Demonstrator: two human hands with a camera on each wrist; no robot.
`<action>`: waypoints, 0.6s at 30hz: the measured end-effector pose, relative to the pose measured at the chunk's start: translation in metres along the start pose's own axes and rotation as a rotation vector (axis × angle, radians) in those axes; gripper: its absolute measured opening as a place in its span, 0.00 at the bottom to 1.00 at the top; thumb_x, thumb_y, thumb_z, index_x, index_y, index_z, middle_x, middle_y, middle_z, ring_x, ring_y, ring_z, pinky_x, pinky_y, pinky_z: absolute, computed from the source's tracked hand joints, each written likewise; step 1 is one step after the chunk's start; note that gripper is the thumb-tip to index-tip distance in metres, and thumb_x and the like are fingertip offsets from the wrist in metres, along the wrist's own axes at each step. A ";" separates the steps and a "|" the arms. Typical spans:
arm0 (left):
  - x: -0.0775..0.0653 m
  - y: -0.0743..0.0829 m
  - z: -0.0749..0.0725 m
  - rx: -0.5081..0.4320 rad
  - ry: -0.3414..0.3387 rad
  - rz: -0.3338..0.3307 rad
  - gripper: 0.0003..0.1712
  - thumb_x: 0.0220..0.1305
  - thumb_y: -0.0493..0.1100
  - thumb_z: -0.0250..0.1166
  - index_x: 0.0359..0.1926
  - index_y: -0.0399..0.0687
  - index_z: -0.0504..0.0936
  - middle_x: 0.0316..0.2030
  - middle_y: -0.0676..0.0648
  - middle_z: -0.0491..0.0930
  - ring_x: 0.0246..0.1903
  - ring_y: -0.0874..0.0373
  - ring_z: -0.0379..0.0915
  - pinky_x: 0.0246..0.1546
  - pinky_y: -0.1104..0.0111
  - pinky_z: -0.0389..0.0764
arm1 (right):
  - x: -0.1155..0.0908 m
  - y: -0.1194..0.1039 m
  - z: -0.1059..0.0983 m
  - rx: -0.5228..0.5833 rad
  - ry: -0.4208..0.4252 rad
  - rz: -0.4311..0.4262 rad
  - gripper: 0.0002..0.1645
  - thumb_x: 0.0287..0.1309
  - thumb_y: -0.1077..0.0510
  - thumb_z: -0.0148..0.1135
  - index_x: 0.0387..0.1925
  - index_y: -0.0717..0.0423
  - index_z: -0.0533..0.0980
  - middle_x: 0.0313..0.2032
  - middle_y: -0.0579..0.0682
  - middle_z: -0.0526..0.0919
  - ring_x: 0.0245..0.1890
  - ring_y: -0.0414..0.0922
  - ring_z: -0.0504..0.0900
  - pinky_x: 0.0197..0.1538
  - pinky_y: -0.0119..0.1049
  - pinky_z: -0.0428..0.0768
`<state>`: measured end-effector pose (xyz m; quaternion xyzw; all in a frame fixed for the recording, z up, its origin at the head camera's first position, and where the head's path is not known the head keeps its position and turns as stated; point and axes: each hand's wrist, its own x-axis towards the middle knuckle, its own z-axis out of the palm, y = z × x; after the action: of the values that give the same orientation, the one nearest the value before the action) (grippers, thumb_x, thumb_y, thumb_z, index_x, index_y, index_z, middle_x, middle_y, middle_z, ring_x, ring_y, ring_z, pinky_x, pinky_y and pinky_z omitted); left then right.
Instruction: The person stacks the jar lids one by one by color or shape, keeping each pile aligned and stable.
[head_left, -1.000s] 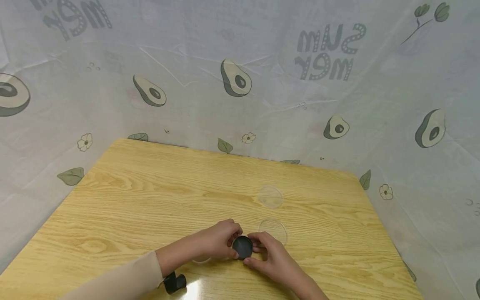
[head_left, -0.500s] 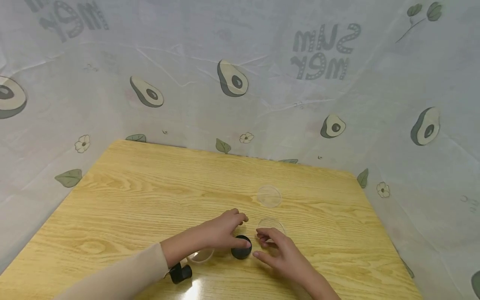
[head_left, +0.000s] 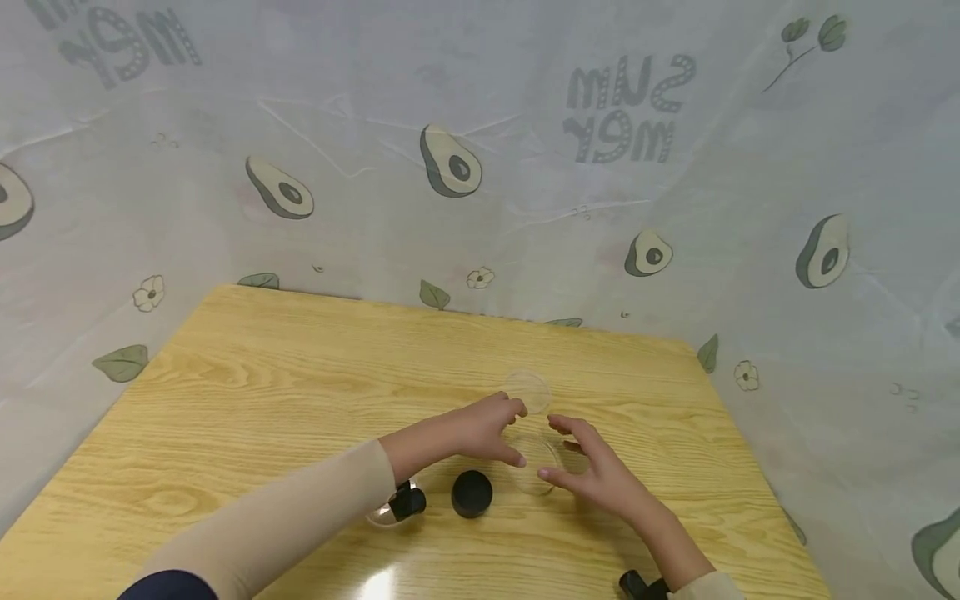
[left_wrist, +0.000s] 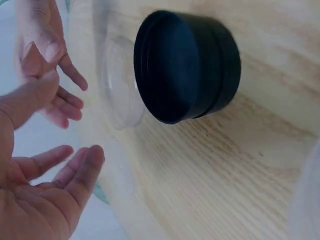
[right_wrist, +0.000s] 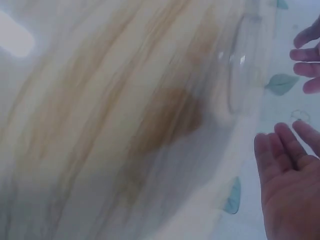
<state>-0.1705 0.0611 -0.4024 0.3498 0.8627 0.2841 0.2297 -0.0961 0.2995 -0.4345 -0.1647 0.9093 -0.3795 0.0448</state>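
On the wooden table (head_left: 315,367) stands a round black cup-like container (head_left: 472,494), open at the top in the left wrist view (left_wrist: 170,65). Just beyond it lies a clear round lid-like piece (head_left: 534,479). My left hand (head_left: 487,429) hovers at its left side, fingers spread and gently bent. Opposite, my right hand (head_left: 596,475) is held with thumb and fingers apart. Neither hand grips anything, and contact with the clear piece cannot be made out. In the right wrist view a clear rim (right_wrist: 245,65) appears near my right hand (right_wrist: 292,187).
Another clear disc (head_left: 527,390) lies farther back. A third clear round piece (head_left: 381,517) is partly hidden by the left sleeve (head_left: 300,508) and its black wrist camera (head_left: 407,502). Printed cloth (head_left: 360,167) hangs behind the table.
Both hands have let go of the black container, which stays on the table. They have moved forward to either side of the nearer clear piece. The head view has shifted slightly.
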 end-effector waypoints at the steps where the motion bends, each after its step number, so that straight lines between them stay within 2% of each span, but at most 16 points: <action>1: 0.004 0.001 0.001 0.017 -0.010 -0.006 0.44 0.64 0.53 0.76 0.74 0.42 0.69 0.67 0.39 0.72 0.64 0.47 0.76 0.59 0.59 0.83 | 0.001 0.003 -0.001 0.010 -0.020 0.020 0.50 0.64 0.46 0.74 0.77 0.60 0.61 0.74 0.62 0.68 0.73 0.63 0.68 0.69 0.60 0.74; 8: 0.021 0.004 0.005 0.074 -0.106 -0.057 0.47 0.59 0.53 0.80 0.73 0.47 0.68 0.66 0.41 0.72 0.63 0.51 0.75 0.61 0.61 0.81 | 0.005 0.019 -0.002 0.085 -0.123 0.060 0.60 0.59 0.47 0.78 0.80 0.63 0.53 0.76 0.66 0.59 0.76 0.66 0.62 0.73 0.57 0.71; 14: 0.025 0.005 0.007 0.103 -0.172 -0.094 0.48 0.57 0.51 0.82 0.73 0.48 0.67 0.67 0.40 0.71 0.66 0.51 0.73 0.65 0.59 0.78 | 0.006 0.029 -0.002 0.132 -0.151 0.073 0.60 0.57 0.50 0.79 0.79 0.64 0.53 0.75 0.66 0.63 0.75 0.66 0.64 0.73 0.54 0.71; 18: 0.026 0.007 0.010 0.122 -0.175 -0.107 0.47 0.56 0.49 0.82 0.72 0.48 0.67 0.67 0.40 0.70 0.64 0.52 0.73 0.65 0.60 0.79 | 0.004 0.032 -0.001 0.133 -0.149 0.072 0.59 0.56 0.50 0.80 0.78 0.64 0.56 0.73 0.65 0.66 0.74 0.63 0.67 0.73 0.49 0.73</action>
<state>-0.1779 0.0880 -0.4105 0.3402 0.8723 0.1868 0.2974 -0.1085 0.3196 -0.4566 -0.1561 0.8817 -0.4238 0.1366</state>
